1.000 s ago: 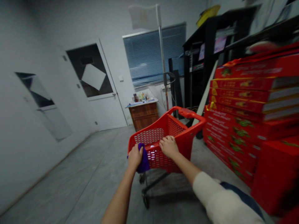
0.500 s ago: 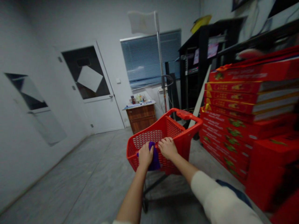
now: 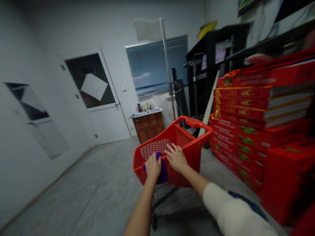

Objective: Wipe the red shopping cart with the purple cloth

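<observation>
The left hand (image 3: 153, 166) clenched a purple cloth (image 3: 162, 173) against a red shopping cart (image 3: 189, 147), and the right hand (image 3: 175, 158) lay open beside it.

Past the white door (image 3: 108, 124), the cloth sat under the left fingers at the cart's near wall, though whether inside or outside it was hard to tell. The right hand's splayed fingers rested on the wall's rim, grasping nothing. Pressure on the wheeled cart could have rolled it into the stacked red cartons (image 3: 246, 105) at right and shifted them; a looser grip could have dropped the cloth. Fingers hid most of the cloth, shadow obscured the cart's lower frame, and the cartons ran beyond the right edge.
</observation>
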{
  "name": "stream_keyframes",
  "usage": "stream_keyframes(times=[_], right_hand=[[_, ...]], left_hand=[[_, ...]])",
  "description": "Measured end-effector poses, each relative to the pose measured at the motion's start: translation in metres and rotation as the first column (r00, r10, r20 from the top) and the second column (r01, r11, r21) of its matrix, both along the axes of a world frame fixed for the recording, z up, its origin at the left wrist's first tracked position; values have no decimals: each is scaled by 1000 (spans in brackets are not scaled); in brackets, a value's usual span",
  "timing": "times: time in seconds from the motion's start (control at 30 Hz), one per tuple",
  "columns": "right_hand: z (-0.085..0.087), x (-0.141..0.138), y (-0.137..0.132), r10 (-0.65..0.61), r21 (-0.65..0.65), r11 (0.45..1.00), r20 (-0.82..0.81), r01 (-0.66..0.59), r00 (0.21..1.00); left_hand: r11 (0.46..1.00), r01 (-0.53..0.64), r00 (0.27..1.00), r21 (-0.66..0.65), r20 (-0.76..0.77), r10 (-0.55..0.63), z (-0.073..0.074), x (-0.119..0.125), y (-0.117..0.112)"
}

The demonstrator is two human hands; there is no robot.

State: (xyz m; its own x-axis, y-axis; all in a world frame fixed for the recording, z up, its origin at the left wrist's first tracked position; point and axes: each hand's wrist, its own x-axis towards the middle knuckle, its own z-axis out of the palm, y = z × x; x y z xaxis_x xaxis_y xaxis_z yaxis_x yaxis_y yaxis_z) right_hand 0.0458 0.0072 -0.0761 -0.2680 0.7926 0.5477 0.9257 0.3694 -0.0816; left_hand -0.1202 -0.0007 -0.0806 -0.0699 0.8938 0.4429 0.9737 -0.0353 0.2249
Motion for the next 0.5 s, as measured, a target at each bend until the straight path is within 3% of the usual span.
stream_keyframes(times=[0.07,0.13,0.23,0.37,0.43,0.5], right_hand=[[0,0,0,-3,6,1000,9,3,1000],[-1,3,0,0,17,1000,28,0,1000],[-7,11,-1,28,32,999,66,-30,997],[-17,22,-7,-16,48,999,38,14,999],[-19,23,-10,-42,27,999,14,42,999],[-18,23,-13,-46,-6,999,5,46,999]], left_hand=[[998,65,998,16,5,-65,2,13,0],[992,122,992,31,12,-123,1,8,-2],[988,146,989,50,21,-147,-7,-27,-4],[998,52,996,25,76,-54,-17,-71,-7],[1000,10,997,26,82,-12,-16,-70,-8],[999,2,998,54,55,-5,-11,-50,-8]])
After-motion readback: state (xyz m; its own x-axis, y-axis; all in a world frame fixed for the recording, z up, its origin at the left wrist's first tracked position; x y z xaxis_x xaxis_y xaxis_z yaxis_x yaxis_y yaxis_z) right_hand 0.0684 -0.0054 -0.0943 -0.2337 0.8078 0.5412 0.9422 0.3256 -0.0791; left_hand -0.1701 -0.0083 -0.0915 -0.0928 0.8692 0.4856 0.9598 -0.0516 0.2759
